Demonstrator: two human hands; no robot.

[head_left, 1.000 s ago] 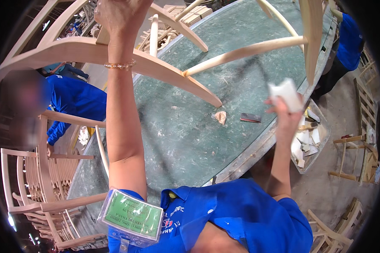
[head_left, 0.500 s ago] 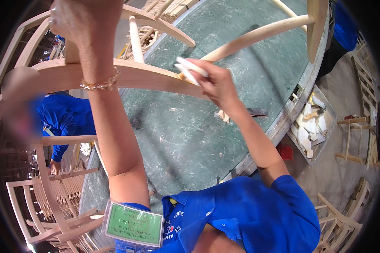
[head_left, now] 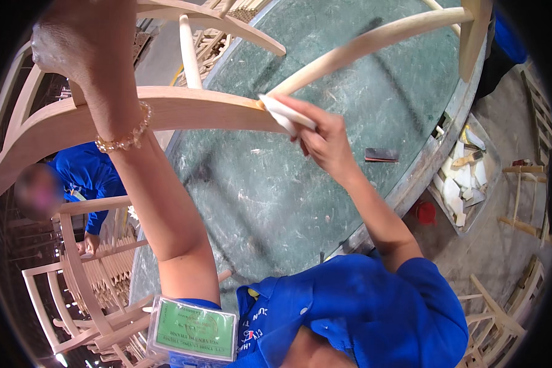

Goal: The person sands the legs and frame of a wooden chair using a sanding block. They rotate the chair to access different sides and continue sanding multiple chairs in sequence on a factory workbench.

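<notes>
- Unfinished wooden chair frame [head_left: 165, 110]: pale bare wood, smooth and unvarnished, with a broad curved rail and round rungs; held raised above the green worktable [head_left: 276, 202].
- Left hand [head_left: 83, 43]: clamped on the frame at the upper-left end of the curved rail; a beaded bracelet [head_left: 126, 138] sits on the wrist just below the rail.
- Right hand [head_left: 325, 138]: fingers closed on a folded white sanding pad [head_left: 285, 113], which is pressed against the frame where a slanting round rung meets the curved rail.
- Worktable surface: scuffed, scratched green, dusted with light marks, lying beneath the frame.
- A small dark sanding block [head_left: 381, 154] lies on the worktable, to the right of the frame's rail and apart from the right hand.
- Beyond the worktable's right edge stands a tray of pale wood offcuts [head_left: 463, 178].
- Left of the frame, another person in blue [head_left: 83, 178] stands among stacked bare chair frames [head_left: 86, 288].
- A green badge [head_left: 193, 328] hangs at the wearer's chest, under the left forearm.
</notes>
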